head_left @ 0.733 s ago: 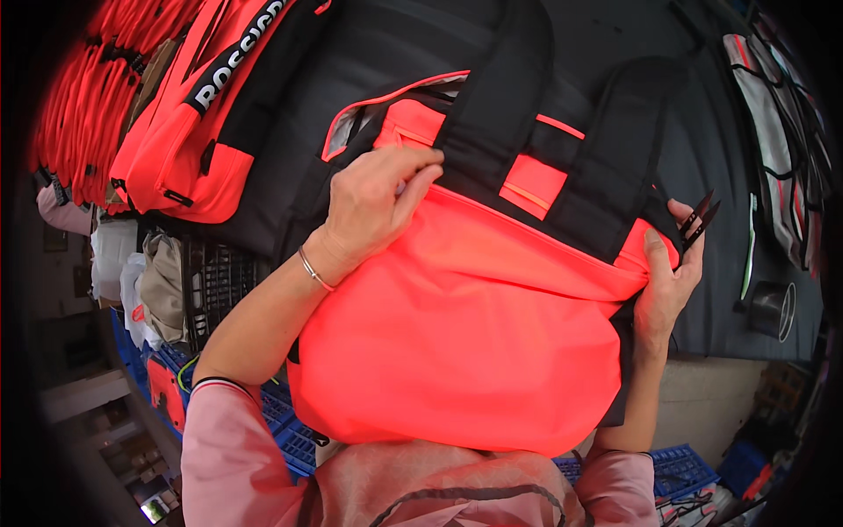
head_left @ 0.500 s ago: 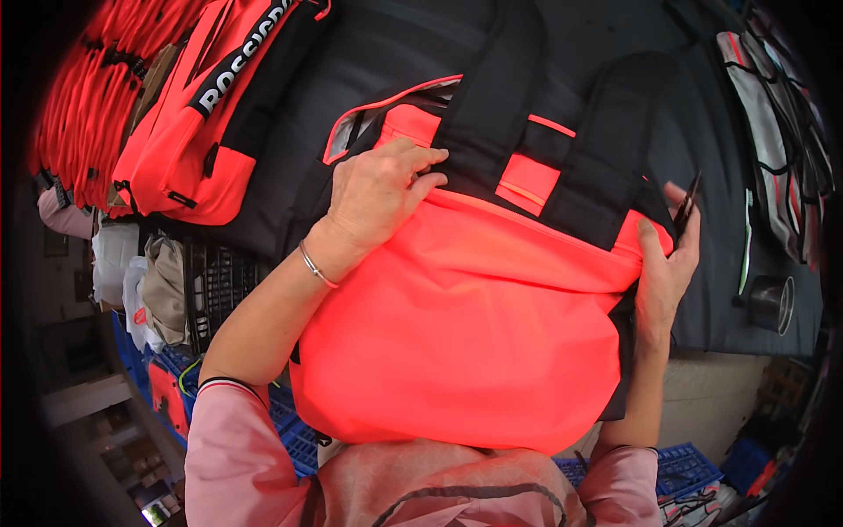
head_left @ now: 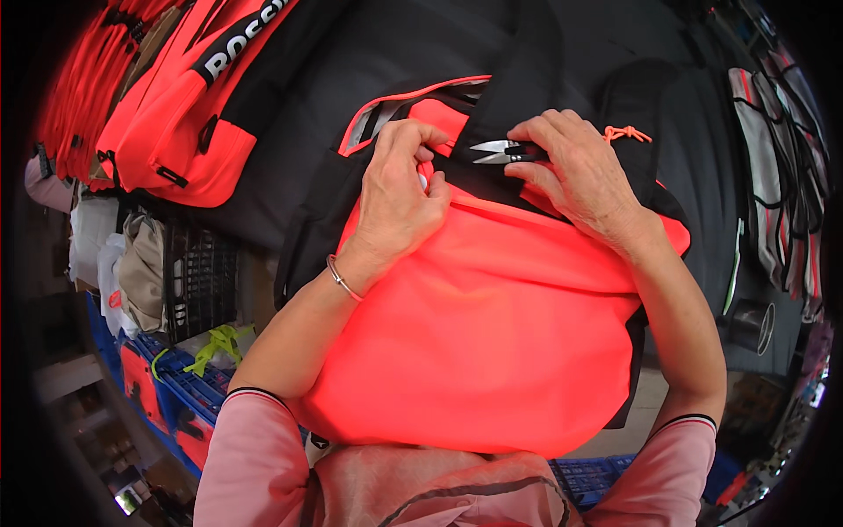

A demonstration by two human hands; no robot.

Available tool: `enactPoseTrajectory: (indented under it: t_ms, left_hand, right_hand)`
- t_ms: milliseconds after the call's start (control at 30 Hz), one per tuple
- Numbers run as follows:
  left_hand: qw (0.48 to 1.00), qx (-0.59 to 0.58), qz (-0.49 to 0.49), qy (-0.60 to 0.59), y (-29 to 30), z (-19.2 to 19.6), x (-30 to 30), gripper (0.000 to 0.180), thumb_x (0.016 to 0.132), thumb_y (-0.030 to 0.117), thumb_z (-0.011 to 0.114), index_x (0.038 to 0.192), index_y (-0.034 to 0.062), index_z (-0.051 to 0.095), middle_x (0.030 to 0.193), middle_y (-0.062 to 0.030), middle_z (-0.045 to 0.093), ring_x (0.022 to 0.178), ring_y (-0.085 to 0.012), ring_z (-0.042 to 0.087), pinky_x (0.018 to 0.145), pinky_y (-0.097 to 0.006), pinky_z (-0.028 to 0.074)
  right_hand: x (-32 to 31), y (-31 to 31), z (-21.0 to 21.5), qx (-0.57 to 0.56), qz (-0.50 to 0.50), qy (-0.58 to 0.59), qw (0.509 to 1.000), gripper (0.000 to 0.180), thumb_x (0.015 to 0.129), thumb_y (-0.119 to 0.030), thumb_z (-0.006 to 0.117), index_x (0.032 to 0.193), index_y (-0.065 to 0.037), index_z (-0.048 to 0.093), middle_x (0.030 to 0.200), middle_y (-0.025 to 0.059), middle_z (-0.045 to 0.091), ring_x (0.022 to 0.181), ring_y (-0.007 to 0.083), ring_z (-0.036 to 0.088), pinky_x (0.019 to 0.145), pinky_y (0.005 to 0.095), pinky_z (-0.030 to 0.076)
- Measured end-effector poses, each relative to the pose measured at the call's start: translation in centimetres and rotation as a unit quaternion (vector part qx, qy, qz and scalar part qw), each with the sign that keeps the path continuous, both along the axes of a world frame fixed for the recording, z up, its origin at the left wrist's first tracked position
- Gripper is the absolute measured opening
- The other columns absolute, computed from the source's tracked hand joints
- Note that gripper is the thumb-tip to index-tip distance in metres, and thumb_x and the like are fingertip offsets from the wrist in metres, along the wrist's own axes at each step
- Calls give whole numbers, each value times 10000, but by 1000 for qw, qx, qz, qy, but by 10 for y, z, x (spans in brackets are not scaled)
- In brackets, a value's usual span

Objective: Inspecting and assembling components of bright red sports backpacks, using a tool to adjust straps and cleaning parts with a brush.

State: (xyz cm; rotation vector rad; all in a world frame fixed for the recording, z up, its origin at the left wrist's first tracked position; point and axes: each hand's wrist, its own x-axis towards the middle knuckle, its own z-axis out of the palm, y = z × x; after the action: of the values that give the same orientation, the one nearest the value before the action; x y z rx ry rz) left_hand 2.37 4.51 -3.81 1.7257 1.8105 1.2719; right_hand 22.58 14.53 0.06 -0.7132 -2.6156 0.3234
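Gripping the coral-red backpack [head_left: 474, 342] with the left hand [head_left: 399, 189], at the backpack's upper left edge; curled nearly closed, with a small fold of coral material between thumb and fingers. Holding small snips [head_left: 500, 152] in the right hand [head_left: 575, 171], over the backpack's upper middle; closed around the black handles, with silver blades parted and aimed leftward across the backpack. Impossible to tell whether touching the cloth with the blade tips.

Lying on a black-covered table [head_left: 702, 246]. Looking plump and vivid across the large plain panel, mostly smooth, lightly creased toward the upper left and raised in a long soft fold along the upper right. Showing black fabric at the sides, two wide black shoulder straps [head_left: 518, 70] stretched away from the upper edge, and a gaping opening [head_left: 369, 123] at the upper left, edged in coral with pale grey lining inside. Having a knotted coral cord [head_left: 628, 133] at the upper right, attachment unclear.

Having to the backpack's left a second coral-and-black backpack [head_left: 176, 149] and a black basket [head_left: 206, 281]; to its right, grey-and-black strapped pieces [head_left: 760, 167] and a metal cup [head_left: 752, 325].
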Motion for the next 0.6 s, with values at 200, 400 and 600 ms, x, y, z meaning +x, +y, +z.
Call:
enactPoseTrajectory:
  t_ms: [200,400,600]
  left_hand:
    - [1000,-14,7,-11,1,-3,-1,388,713,-121,600,1066,32,545,1037,-107,529,833,-222,594,703,-336,522]
    - [999,-14,11,-29,1,-4,0,361,728,-125,605,1060,12,571,1014,-87,545,806,-169,562,712,-289,495]
    - [1000,-11,13,-23,1,-3,0,359,725,-127,600,1051,22,575,995,-85,546,785,-174,560,703,-290,492]
  right_hand:
    - [-2,12,-22,6,28,-7,1000,266,810,-217,754,1003,-71,642,894,42,585,849,222,557,761,352,446]
    - [-6,13,-19,35,76,-19,996,251,803,-185,757,1011,-93,652,878,23,570,830,195,537,741,329,426]
    - [-8,21,-16,31,107,-19,994,292,784,-155,769,1052,-85,677,860,23,565,790,192,515,720,320,403]
